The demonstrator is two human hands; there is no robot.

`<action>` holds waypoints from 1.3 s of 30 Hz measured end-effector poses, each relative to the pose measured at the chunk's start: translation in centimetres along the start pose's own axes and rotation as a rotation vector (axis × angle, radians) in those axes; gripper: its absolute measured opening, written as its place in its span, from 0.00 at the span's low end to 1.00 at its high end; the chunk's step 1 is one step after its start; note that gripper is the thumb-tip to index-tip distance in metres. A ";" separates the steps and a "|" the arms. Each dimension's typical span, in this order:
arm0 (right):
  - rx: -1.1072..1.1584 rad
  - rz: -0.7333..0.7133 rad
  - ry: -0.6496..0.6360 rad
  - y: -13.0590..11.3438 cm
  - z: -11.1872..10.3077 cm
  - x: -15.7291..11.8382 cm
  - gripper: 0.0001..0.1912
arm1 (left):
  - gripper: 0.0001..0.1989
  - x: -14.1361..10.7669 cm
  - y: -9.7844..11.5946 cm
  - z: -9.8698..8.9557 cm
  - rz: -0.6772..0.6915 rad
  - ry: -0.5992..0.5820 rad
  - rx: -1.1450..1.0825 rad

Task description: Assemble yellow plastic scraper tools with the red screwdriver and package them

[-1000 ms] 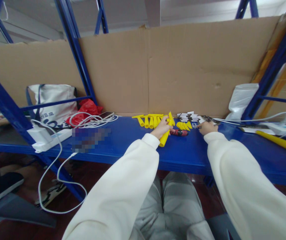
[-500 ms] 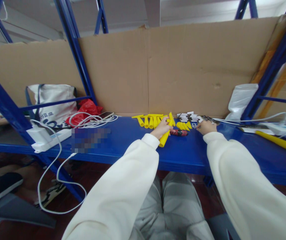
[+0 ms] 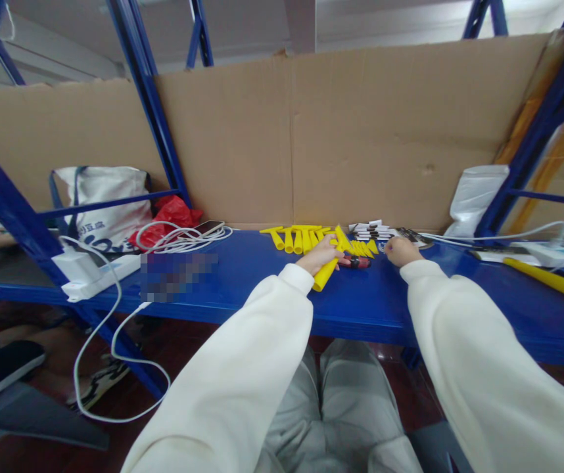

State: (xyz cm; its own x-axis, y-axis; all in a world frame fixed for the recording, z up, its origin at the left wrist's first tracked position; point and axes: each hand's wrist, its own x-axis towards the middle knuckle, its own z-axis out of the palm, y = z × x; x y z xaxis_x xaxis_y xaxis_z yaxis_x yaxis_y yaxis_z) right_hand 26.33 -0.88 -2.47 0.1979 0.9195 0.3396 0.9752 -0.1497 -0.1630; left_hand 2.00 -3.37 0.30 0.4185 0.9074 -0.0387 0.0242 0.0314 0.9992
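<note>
My left hand [image 3: 319,256] is wrapped round a yellow T-shaped piece [image 3: 325,276]; its hollow tubular handle points toward me and its flat crosspiece sticks up beyond my fingers. Just right of that hand lies a dark red screwdriver-like tool [image 3: 357,262], its near end partly covered. My right hand [image 3: 402,251] is closed over the table beside some small dark-and-white bits [image 3: 381,247]; whatever its fingers pinch is hidden. Between the hands, small yellow wedge-shaped pieces [image 3: 362,248] lie in a row. More yellow T-shaped pieces [image 3: 289,240] are lined up behind my left hand.
Black-and-white pieces [image 3: 373,230] are stacked near the cardboard wall [image 3: 361,131]. On the left are a white cable [image 3: 183,240], a red plastic bag [image 3: 171,213] and a power strip [image 3: 99,276]. A long yellow bar [image 3: 553,282] lies at right. Blue posts flank the table.
The yellow T-shaped piece in my left hand has tilted, its crosspiece end shifting slightly right and down. My right hand has moved a little to the left.
</note>
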 end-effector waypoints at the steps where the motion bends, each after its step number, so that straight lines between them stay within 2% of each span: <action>1: 0.050 -0.018 0.025 -0.2 -0.1 0.1 0.11 | 0.42 0.0 0.0 0.0 -0.002 -0.003 -0.005; 7: 0.481 -0.278 0.237 -2.5 0.1 0.3 0.06 | 0.43 0.7 -0.5 0.1 0.012 -0.023 -0.051; 11: 0.661 -0.400 0.245 -4.6 0.3 -0.2 0.05 | 0.42 1.0 -0.8 0.1 0.035 -0.077 -0.080; 15: 0.706 -0.471 0.259 -5.5 0.6 -0.6 0.04 | 0.40 1.3 -1.1 0.0 0.057 -0.117 -0.079; 26: 0.700 -0.492 0.302 -5.6 0.5 -0.8 0.04 | 0.34 1.4 -1.3 -0.1 0.088 -0.157 -0.063; 33: 0.728 -0.445 0.302 -5.2 1.0 -0.5 0.04 | 0.36 1.4 -1.4 -0.2 0.091 -0.192 -0.079; 39: 0.790 -0.341 0.275 -4.8 2.1 0.2 0.14 | 0.35 1.1 -1.1 -0.1 0.091 -0.205 -0.081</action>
State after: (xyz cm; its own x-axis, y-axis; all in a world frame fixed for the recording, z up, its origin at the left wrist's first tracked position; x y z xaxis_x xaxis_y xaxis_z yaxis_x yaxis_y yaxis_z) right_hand 21.51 0.84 -3.60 0.0264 0.7334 0.6792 0.6530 0.5019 -0.5673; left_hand 2.31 -2.36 -0.89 0.5917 0.8040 0.0589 -0.0913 -0.0057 0.9958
